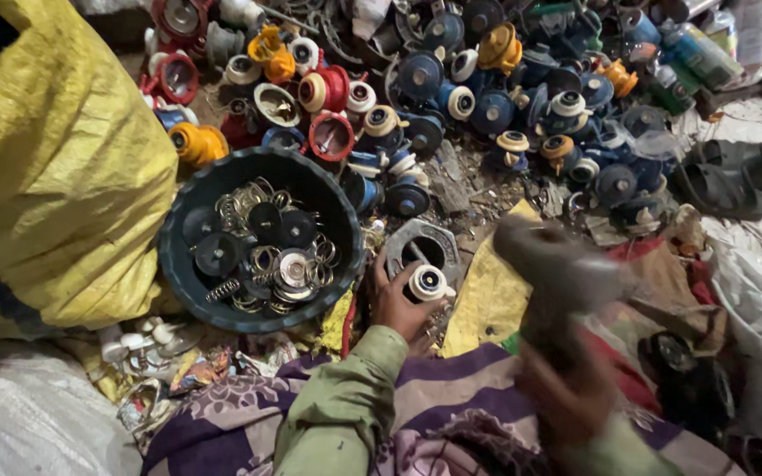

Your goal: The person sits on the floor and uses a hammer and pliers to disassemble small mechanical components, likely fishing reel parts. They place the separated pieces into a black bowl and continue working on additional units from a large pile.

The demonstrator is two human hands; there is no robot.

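Nearest the camera, the right hand [566, 388] is raised and blurred, fingers wrapped around the handle of a grey hammer [550, 264] whose head points left. Left of it, the left hand [399, 300], in a green sleeve, is closed on a small white round part [426, 282] held against a grey metal ring [423, 245] on the ground. Just left sits a dark green tub [189, 295] with black discs, springs and metal rings in it. Farther off lies a heap of blue, red and orange round parts [451, 88]. A yellow sack [55, 167] fills the far left; black sandals [725, 176] lie at right.
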